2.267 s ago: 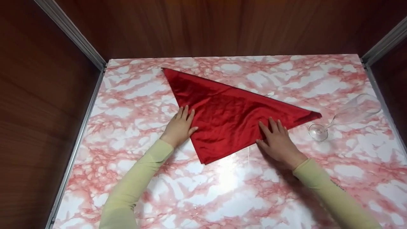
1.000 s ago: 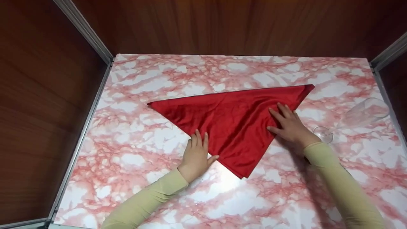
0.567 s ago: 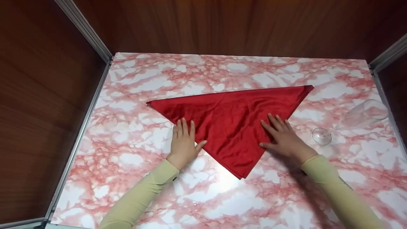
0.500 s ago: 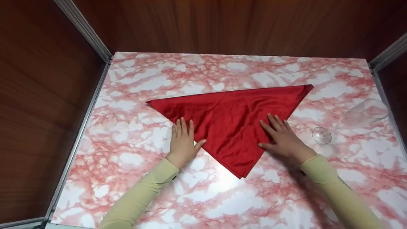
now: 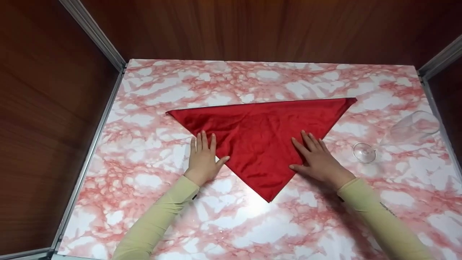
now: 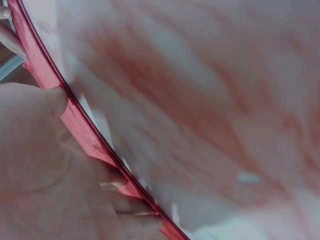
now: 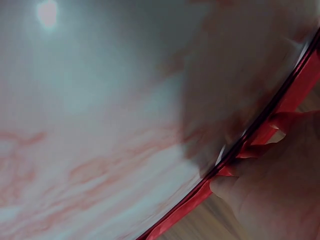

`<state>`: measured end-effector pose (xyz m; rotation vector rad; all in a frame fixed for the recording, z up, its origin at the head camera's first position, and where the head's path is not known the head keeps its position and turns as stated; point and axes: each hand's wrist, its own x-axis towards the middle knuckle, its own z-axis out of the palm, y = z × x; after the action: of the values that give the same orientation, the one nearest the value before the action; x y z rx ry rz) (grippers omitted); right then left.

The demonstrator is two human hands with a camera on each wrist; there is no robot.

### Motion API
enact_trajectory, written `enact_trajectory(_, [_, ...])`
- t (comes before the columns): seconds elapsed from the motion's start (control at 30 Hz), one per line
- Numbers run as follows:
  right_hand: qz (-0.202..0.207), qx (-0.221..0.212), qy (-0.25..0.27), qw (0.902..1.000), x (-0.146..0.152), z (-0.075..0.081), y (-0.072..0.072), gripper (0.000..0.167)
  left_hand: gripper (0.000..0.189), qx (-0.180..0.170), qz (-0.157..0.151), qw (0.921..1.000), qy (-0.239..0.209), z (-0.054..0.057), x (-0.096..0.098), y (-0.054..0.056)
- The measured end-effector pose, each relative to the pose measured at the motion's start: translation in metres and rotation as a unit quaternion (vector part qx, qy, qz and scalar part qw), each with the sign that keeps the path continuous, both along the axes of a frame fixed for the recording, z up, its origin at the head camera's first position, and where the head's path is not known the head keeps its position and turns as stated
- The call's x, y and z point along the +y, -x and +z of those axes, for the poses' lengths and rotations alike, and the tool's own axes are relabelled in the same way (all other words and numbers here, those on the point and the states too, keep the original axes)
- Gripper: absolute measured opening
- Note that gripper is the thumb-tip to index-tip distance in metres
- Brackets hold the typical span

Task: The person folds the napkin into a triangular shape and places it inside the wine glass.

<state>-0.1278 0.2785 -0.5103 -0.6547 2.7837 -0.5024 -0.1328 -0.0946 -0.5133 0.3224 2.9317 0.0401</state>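
Beyond the red cloth, the view is closed off by a wood-grain panel (image 5: 260,32), and beneath it a desk (image 5: 252,238) patterned in pink and white is spread. The red cloth (image 5: 263,141) is laid on the desk as a creased triangle, its long, dark-trimmed edge turned towards the panel. On its near side, two yellow-green sleeves (image 5: 158,213) are seen. To the right of the cloth, apart from it, a clear stemmed glass (image 5: 411,128) is placed, its round base nearer the cloth than its bowl. The cloth's left slanting side is touched by the left hand (image 5: 204,159), fingers straightened and thumb held out; its right slanting side is touched by the right hand (image 5: 316,157), fingers spread wide.
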Motion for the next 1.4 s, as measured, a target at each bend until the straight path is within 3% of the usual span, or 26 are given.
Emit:
enact_trajectory(0.33, [-0.008, 0.009, 0.002, 0.9999, -0.002, -0.001, -0.004, 0.089, 0.093, -0.013, 0.0, 0.9999, -0.007, -0.002, -0.008, 0.009])
enact_trajectory(0.63, [-0.013, -0.002, 0.008, 0.9999, -0.002, -0.002, -0.005, 0.093, 0.108, -0.046, -0.052, 0.997, -0.033, 0.0, -0.022, 0.007])
enact_trajectory(0.97, [-0.018, -0.014, 0.012, 0.9997, 0.006, -0.003, 0.0, 0.094, 0.106, -0.043, -0.081, 0.9954, -0.029, 0.002, -0.02, 0.012])
enact_trajectory(1.07, [-0.022, -0.015, 0.011, 0.9996, 0.006, -0.003, -0.002, 0.094, 0.106, -0.04, -0.075, 0.9961, -0.024, 0.001, -0.019, 0.014])
enact_trajectory(1.23, [-0.017, -0.009, -0.001, 0.9998, -0.002, 0.002, -0.002, 0.091, 0.1, -0.028, -0.068, 0.997, -0.027, 0.002, -0.01, 0.017])
enact_trajectory(1.4, [0.003, 0.004, -0.007, 1.0, -0.024, 0.011, 0.016, 0.078, 0.075, -0.005, -0.101, 0.9942, -0.035, 0.012, 0.021, 0.033])
